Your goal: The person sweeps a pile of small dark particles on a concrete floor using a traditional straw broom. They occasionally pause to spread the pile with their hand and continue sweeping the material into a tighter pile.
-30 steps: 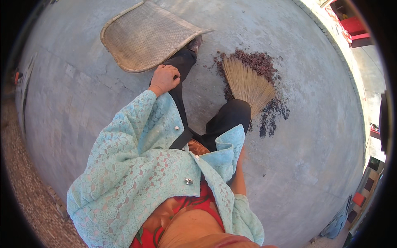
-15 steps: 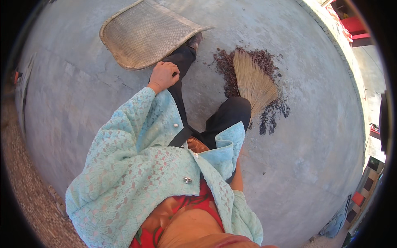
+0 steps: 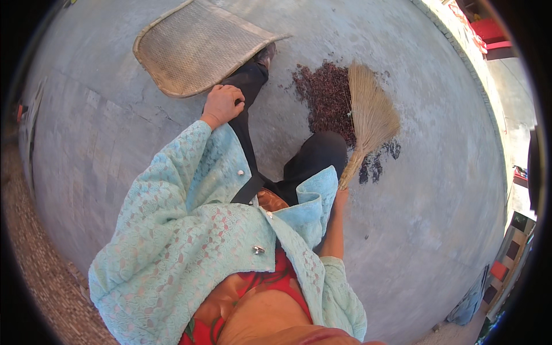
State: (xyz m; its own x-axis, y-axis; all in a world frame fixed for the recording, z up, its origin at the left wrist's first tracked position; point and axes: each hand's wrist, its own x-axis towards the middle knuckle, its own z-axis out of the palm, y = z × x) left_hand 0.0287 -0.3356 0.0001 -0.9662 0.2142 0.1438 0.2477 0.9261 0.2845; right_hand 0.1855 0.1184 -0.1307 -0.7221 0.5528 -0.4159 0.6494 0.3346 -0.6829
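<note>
One straw broom point(image 3: 372, 112), upper right of centre: bristles spread along the right side of a dark reddish-brown heap point(image 3: 322, 103) on the concrete floor point(image 3: 425, 230). Right hand point(image 3: 341, 199), just right of centre: we saw its fingers clamped on the broom's handle, partly hidden. Left hand point(image 3: 222, 106), upper left of centre: laid on the black-trousered knee point(image 3: 246, 77), fingers bent; whether they gripped cloth, we could not tell. One woven winnowing basket point(image 3: 195, 49), upper left, we noted beside that leg.
</note>
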